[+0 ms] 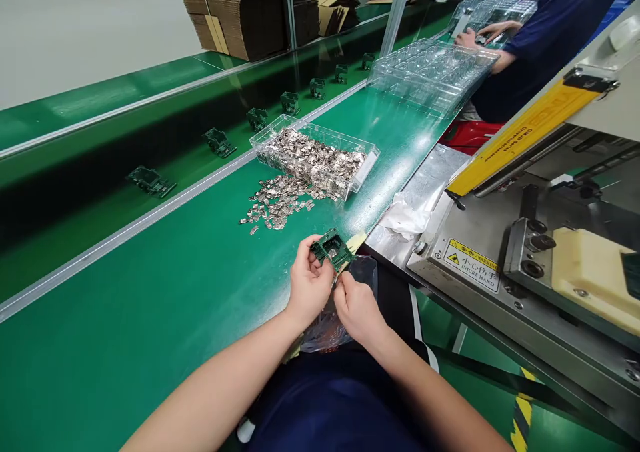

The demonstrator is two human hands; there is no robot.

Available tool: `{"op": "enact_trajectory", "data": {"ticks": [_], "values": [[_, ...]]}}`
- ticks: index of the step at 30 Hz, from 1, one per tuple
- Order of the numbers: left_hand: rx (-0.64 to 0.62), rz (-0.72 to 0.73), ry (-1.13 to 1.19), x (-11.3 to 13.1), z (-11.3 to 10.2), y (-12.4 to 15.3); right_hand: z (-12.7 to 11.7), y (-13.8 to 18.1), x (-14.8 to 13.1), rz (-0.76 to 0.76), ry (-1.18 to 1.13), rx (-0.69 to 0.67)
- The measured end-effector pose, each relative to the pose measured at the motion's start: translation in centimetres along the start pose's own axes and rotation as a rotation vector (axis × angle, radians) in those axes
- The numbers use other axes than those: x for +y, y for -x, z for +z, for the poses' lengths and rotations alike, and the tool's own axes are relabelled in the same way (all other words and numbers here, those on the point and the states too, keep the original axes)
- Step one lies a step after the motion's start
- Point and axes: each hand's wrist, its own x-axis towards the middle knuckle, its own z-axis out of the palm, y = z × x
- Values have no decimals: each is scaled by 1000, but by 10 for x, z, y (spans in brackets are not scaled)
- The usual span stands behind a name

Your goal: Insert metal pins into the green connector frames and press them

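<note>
Between my hands is a dark green plastic housing (pixel 334 247) with a square opening in its middle. My left hand (pixel 311 275) grips it from the left, thumb in front and fingers behind. At its lower right edge, my right hand (pixel 356 300) is closed with thumb and fingertips together; what they pinch, if anything, is too small to make out. Beyond the hands, a clear plastic box (pixel 367 172) full of small metal pieces (pixel 320 155) stands on the green tabletop (pixel 200 285). More of these pieces (pixel 277 202) lie spilled in front of it.
Several similar housings (pixel 151 181) stand in a row on the conveyor (pixel 90 232) at left. A machine with a warning label (pixel 470 265) is at right. Clear trays (pixel 435 69) lie farther back, near a co-worker's hands (pixel 480 35). A plastic bag (pixel 327 329) hangs below my hands.
</note>
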Motion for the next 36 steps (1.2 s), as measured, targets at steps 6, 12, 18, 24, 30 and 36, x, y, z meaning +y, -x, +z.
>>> {"op": "enact_trajectory", "data": {"ticks": [6,12,18,24,30,36], "values": [[3,-14,3,1,-1,0,-18,12,16,45,-412,-88],[-7,-6,120,11,1,4,-51,21,-4,216,-1028,-80],[-46,8,174,17,2,17,-53,20,-21,136,-832,188],[-157,58,171,18,4,29,-41,16,-29,-186,-461,457],[-222,115,163,21,4,35,-33,14,-41,-205,-252,516],[-240,124,154,21,4,40,-30,14,-43,-126,-425,482]]}}
